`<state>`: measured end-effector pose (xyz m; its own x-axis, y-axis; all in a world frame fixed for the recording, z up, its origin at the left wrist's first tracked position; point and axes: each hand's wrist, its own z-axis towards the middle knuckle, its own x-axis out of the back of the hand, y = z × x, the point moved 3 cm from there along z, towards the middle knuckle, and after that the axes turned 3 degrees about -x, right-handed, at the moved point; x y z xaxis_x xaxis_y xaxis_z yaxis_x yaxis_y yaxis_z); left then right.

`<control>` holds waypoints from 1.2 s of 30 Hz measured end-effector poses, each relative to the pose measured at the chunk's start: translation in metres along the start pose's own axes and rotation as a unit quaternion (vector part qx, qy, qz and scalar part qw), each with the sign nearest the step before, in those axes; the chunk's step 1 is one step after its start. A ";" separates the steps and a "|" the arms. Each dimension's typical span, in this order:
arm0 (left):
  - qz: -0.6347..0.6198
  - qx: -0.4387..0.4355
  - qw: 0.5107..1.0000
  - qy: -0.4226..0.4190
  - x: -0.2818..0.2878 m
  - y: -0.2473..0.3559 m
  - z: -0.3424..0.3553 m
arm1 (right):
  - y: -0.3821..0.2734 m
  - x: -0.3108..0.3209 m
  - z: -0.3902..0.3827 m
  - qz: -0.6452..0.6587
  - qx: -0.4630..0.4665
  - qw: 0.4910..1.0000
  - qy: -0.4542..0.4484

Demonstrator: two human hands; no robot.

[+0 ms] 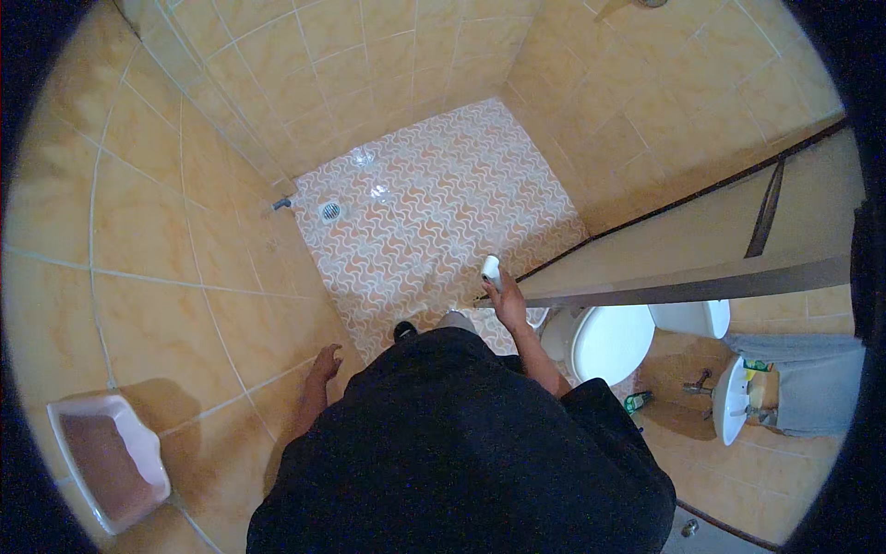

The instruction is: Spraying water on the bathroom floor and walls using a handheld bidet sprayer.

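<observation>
My right hand [508, 305] is closed around a small white cylindrical object [491, 269], held out over the patterned floor beside the partition's lower end. Its upper end sticks out past my fingers; its exact kind is unclear. On the other side of my body, my left hand [325, 361] hangs low near the yellow tiled wall, holding nothing I can see, with its fingers loosely apart. Below and between the hands, my dark shirt hides much of the floor, and one dark shoe [403, 331] shows at its edge.
Ahead is a shower floor [434, 185] with a round drain [331, 211]. A partition [683, 240] runs along the right. Behind it are a white toilet [611, 343], a washbasin [731, 402], a grey towel [821, 383] and a green bottle [637, 402]. A pink wall fixture [138, 439] juts out left.
</observation>
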<state>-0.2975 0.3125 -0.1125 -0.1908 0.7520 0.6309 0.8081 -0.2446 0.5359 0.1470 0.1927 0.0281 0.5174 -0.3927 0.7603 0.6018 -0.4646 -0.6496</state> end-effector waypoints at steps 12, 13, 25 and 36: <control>-0.004 -0.045 0.999 0.018 0.007 0.028 0.004 | 0.013 0.004 0.009 0.014 -0.051 0.998 -0.028; 0.006 -0.050 0.999 0.011 0.009 0.034 0.005 | 0.018 0.004 0.009 0.015 -0.054 0.998 -0.025; -0.008 -0.061 0.998 -0.023 0.015 0.091 0.028 | 0.031 0.014 0.004 0.024 -0.098 0.994 0.038; -0.013 -0.031 0.999 -0.035 0.003 0.060 0.024 | 0.026 0.015 -0.004 0.007 -0.086 0.987 0.138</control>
<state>-0.2362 0.3146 -0.0914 -0.1702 0.7993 0.5764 0.7668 -0.2600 0.5869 0.1680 0.1714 0.0227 0.3255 -0.5897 0.7391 0.4720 -0.5760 -0.6674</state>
